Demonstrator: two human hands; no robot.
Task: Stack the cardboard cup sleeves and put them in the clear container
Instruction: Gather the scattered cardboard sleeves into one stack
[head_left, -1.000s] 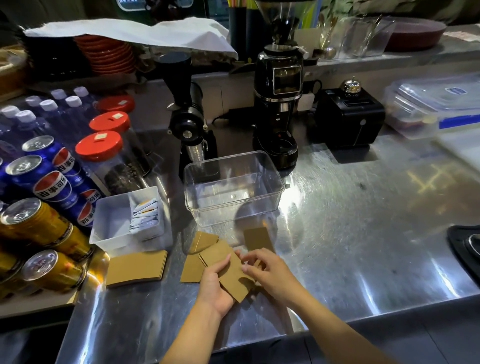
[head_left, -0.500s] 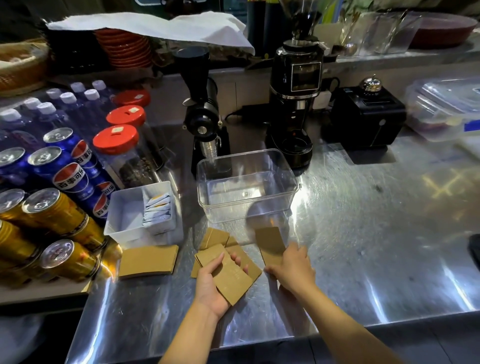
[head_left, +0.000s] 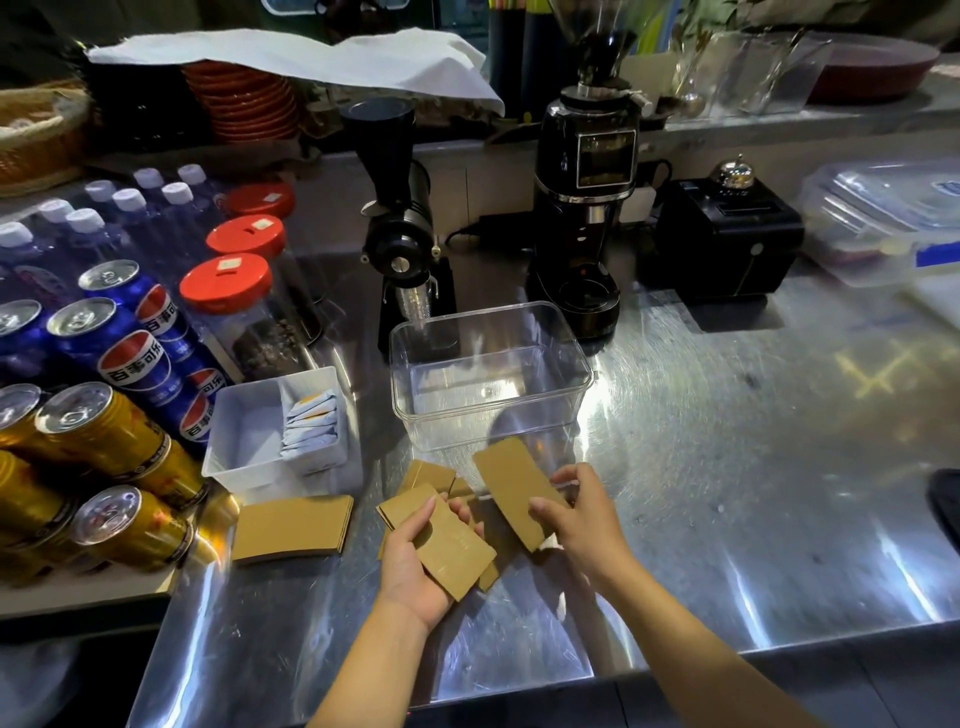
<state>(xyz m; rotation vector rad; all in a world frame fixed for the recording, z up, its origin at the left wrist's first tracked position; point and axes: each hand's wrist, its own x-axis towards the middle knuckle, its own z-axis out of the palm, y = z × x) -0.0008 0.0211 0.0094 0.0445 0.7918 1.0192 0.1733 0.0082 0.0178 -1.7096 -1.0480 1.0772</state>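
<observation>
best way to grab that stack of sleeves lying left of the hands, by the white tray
Pinch the sleeve stack across its short ends, coming from above. It lies flat on the steel counter, with its layered right edge exposed, so fingers can slide under there.

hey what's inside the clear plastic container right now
Nothing shows inside the clear rectangular plastic container; through its walls only the steel counter appears. No brown cardboard sleeve is in it yet.

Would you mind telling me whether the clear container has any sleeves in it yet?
Empty: the clear container shows only its bare bottom through the walls; every cardboard sleeve in view is outside it.
</observation>
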